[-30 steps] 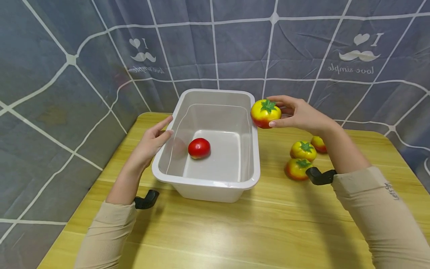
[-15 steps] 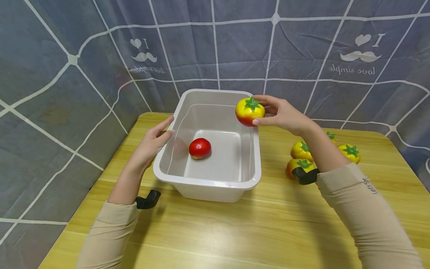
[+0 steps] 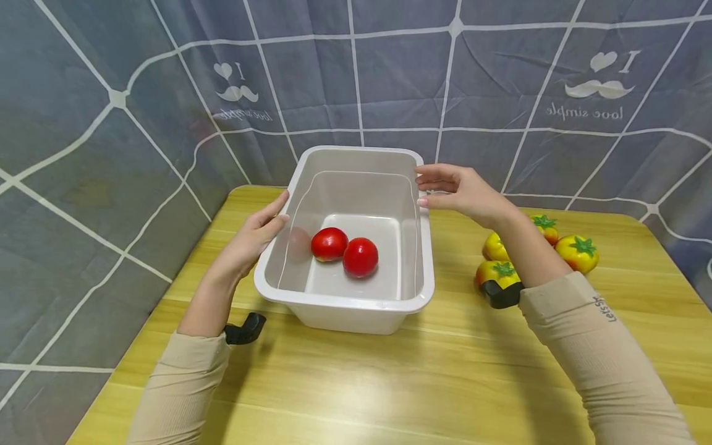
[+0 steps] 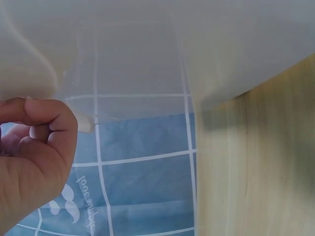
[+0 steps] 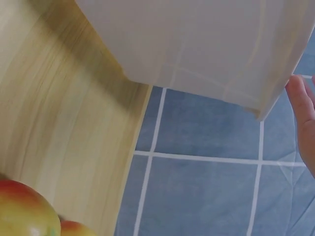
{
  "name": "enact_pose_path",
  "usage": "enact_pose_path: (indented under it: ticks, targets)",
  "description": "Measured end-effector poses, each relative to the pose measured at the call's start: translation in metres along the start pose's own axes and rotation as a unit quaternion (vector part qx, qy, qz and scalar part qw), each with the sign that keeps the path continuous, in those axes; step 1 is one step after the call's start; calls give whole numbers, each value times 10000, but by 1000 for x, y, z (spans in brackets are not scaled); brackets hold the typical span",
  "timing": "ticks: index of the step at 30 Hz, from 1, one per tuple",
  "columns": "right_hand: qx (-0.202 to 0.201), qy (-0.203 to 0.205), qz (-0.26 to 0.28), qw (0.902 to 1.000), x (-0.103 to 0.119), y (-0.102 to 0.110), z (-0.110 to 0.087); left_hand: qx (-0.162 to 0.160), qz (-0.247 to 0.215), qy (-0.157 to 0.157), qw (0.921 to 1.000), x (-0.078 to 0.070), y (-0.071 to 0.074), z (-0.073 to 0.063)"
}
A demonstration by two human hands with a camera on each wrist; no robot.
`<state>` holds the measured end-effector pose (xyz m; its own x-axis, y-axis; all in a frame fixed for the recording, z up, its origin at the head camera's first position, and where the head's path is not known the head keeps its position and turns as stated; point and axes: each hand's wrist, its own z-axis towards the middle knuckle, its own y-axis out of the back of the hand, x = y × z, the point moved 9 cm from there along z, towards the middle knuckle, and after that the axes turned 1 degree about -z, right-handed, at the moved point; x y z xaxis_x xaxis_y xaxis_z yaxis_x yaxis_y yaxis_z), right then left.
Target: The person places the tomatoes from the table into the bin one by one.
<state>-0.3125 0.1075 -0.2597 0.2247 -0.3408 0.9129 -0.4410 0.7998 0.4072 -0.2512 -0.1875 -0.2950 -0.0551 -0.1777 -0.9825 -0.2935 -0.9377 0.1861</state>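
Note:
A white plastic basin [image 3: 345, 304] stands on the wooden table, and my left hand [image 3: 248, 240] grips its left rim between thumb and fingers. In the left wrist view the curled fingers [image 4: 59, 118] show beside the basin's wall. My right hand [image 3: 464, 194] is at the right rim, fingers stretched towards the basin, holding nothing. Two toy tomatoes lie side by side on the basin floor: one red tomato [image 3: 329, 243] at the left and another red tomato [image 3: 361, 258] at the right. Both turn their red bottoms up.
Right of the basin are several yellow-and-red toy tomatoes with green leaves, among them a front tomato [image 3: 495, 272] and a right tomato [image 3: 577, 252]. My right forearm partly hides the group. A grey-blue checked curtain [image 3: 389, 80] hangs behind the table [image 3: 356, 383].
My right hand carried a yellow-and-red tomato left over the basin's rim and let it go; it now lies inside beside the first. The left hand stays on the rim.

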Motion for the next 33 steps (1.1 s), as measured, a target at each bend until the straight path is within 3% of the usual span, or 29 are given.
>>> enact_pose_path:
  ticks: [8,15,33]
  targets:
    - [-124,92,201,9997,-2,6,-8,-78,-99,-6,9999,-1,-1,0]
    - [-271,-68,25,9996,-8,19,-24,-95,-88,15,9999,0,0,0]
    - [-720,-511,-205,9959,-57,66,-81,-178,-153,113,9997,-2,-1,-1]
